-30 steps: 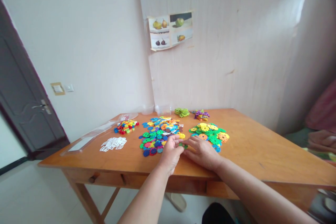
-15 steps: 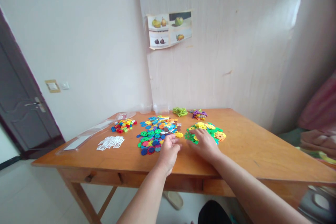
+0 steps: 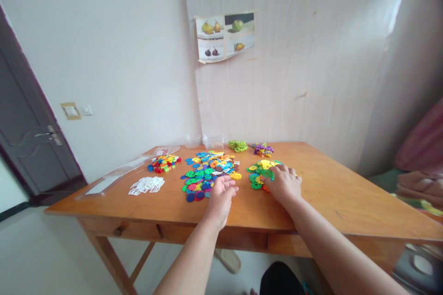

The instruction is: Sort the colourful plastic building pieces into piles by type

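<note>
Head view: a wooden table [image 3: 346, 193] is shown across the lower half of the frame. A smaller pile of flower-shaped discs [image 3: 255, 180], mainly green and yellow, is located right of the frame's centre, below mid-height. It is partly covered by the right hand [image 3: 285, 184], which is placed palm down with its fingers over the pieces; whether a disc is grasped by this grip cannot be told. The left hand [image 3: 221, 196] is positioned near bottom centre, beside a larger pile of mixed discs [image 3: 207, 173]. Its grip is relaxed, with the fingers loosely curled and nothing seen to be held.

White lattice pieces [image 3: 147, 185] and coloured bricks [image 3: 164, 164] are grouped left of the larger pile. Light-green pieces [image 3: 237, 146] and purple-and-orange pieces [image 3: 263, 149] are set along the table's far edge. Clear packaging [image 3: 116, 176] is laid along the table's left side; red-and-white print [image 3: 165, 150] is carried at its far end, too small to be read. A sheet of fruit pictures [image 3: 224, 37] is fixed to the wall at upper centre.
</note>
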The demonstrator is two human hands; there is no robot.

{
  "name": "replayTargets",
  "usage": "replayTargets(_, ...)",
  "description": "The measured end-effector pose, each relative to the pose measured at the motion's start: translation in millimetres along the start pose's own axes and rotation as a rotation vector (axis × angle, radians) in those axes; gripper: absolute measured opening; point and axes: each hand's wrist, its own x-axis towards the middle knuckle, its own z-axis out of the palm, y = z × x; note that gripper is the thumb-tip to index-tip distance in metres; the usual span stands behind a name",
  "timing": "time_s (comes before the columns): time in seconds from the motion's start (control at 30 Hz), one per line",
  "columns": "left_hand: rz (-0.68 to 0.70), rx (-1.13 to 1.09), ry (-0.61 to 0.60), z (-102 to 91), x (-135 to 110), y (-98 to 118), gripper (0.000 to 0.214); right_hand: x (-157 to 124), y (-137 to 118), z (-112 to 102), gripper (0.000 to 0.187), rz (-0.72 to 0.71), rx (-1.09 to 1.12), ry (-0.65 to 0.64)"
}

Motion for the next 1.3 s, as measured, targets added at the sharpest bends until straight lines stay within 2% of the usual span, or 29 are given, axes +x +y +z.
replayTargets(0.37, 0.007, -0.014, 0.011, -0.9, 1.2, -5.1, 0.041, 1.8, 3.8, 7.3, 0.052, -0.014, -0.005, -0.022)
replayTargets(0.53, 0.021, -0.038, 0.040, 0.1, 0.7, -3.8, 0.038, 1.8, 2.7, 8.5, 0.049, -0.037, 0.013, 0.027)
replayTargets(0.63, 0.093, -0.019, 0.104, -9.0, 5.1, 1.2, 0.033, 1.4, 1.9, 7.7, 0.043, -0.061, 0.040, 0.061)
replayTargets(0.73, 0.225, 0.115, 0.211, -35.6, 14.7, 9.4, 0.027, 0.6, 1.2, 7.8, 0.039, -0.098, 0.068, 0.098)
replayTargets(0.83, 0.333, 0.402, 0.308, -75.1, 26.4, 16.1, 0.022, -0.2, -0.1, 10.1, 0.036, -0.145, 0.072, 0.129)
replayTargets(0.9, 0.366, 0.627, 0.340, -99.3, 32.4, 18.0, 0.023, -0.6, -1.6, 12.1, 0.034, -0.175, 0.067, 0.144)
replayTargets(0.97, 0.365, 0.824, 0.334, -114.8, 35.7, 18.5, 0.028, -0.6, -3.4, 13.4, 0.032, -0.206, 0.064, 0.157)
replayTargets(1.07, 0.333, 0.976, 0.290, -119.0, 35.6, 19.1, 0.037, 0.0, -6.0, 13.8, 0.030, -0.239, 0.058, 0.172)
replayTargets(1.3, 0.247, 1.119, 0.170, -107.2, 30.9, 23.1, 0.056, 2.8, -7.8, 14.4, 0.029, -0.256, 0.056, 0.158)
